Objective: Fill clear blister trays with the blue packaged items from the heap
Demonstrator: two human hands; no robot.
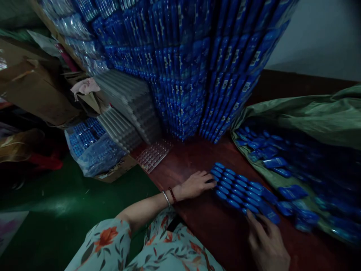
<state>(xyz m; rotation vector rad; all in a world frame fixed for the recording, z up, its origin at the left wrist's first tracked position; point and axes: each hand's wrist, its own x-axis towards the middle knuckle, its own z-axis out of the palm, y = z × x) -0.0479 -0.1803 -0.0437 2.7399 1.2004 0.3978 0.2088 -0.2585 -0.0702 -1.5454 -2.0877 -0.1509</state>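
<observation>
Several blue oval packs (235, 186) lie in neat slanting rows on the dark red tabletop (194, 158). My left hand (199, 184) rests at the left end of these rows, fingers stretched out, with the tips against the outer packs. At the near right corner, my right hand (266, 239) has its fingers apart and touches the closest packs. Neither hand lifts anything that I can see. Flat blue packets (269, 212) lie just beyond my right fingertips, beside the rows.
A green sack (296, 109) lies open at the right, with loose blue packs (275, 162) spilling out. Tall stacks of blue packages (180, 75) rise behind. Grey ridged trays (129, 101), a clear blister sheet (155, 154) and a bag-lined box (97, 158) stand left.
</observation>
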